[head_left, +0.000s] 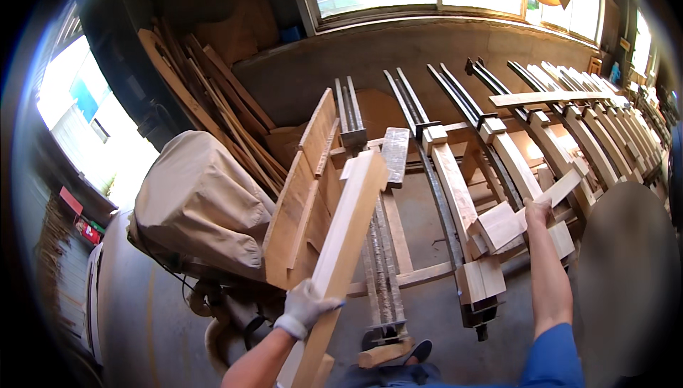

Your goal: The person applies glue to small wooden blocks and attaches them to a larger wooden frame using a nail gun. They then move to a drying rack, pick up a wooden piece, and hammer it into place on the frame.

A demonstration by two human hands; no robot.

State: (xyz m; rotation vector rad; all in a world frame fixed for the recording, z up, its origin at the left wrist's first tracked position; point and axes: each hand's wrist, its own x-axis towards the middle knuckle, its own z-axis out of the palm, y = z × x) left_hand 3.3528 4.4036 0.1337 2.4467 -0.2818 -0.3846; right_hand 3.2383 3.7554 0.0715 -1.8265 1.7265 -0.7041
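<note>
My left hand (307, 308), in a white glove, is closed around a long, thick wooden beam (348, 235). The beam slants up from the lower edge, its far end beside a wooden panel (302, 196). My bare right hand (538, 213) grips a short pale wood piece (562, 190) lying across the bar clamps; its fingertips are partly hidden. Close to that hand are a pale wood block (499, 226) and a squared block end (481, 280), the latter resting in a long steel bar clamp (445, 206).
More clamps with wooden beams (597, 146) line up to the right. An empty bar clamp (384, 281) lies left of centre. A machine under a tan cover (203, 203) stands at left, with planks (228, 110) leaning behind it. A dark rounded shape (619, 281) blocks the lower right.
</note>
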